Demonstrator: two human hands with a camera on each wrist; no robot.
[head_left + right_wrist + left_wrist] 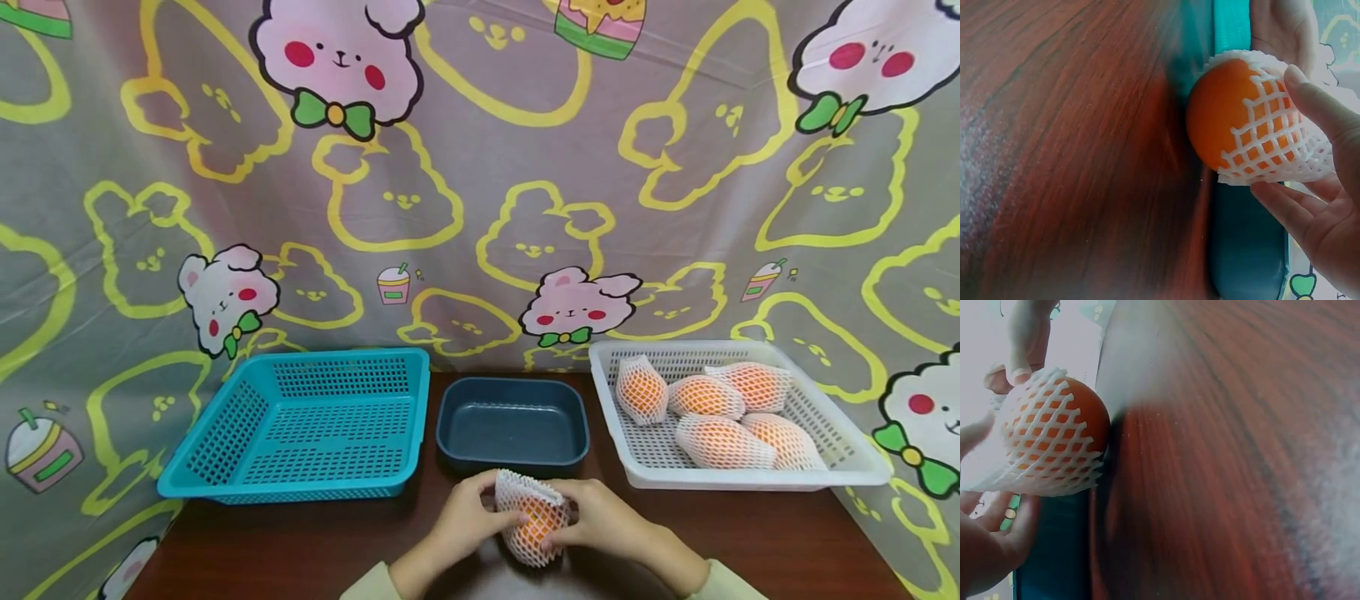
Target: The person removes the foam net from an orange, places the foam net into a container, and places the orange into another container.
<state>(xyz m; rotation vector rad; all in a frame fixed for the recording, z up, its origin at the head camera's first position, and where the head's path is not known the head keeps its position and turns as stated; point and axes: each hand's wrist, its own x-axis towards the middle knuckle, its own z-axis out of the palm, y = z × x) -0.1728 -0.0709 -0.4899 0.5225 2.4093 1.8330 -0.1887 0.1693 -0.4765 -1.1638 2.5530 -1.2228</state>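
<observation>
An orange point(1216, 119) in a white foam net sleeve point(517, 492) is held between both hands, just above the table's front part. My left hand point(468, 512) grips its left side, thumb across the near face. From the other side my right hand point(603, 521) grips it, thumb low on the net. The fruit's bare end shows past the sleeve's edge in both wrist views, while loose net gathers at the opposite end. Behind the hands stands a dark blue basin point(513, 421) with nothing in it.
A turquoise basket point(416, 417) stands at the left with nothing inside. At the right, a white basket point(750, 477) holds several net-wrapped oranges point(725, 442). A patterned cloth point(480, 167) hangs behind the brown table point(262, 550).
</observation>
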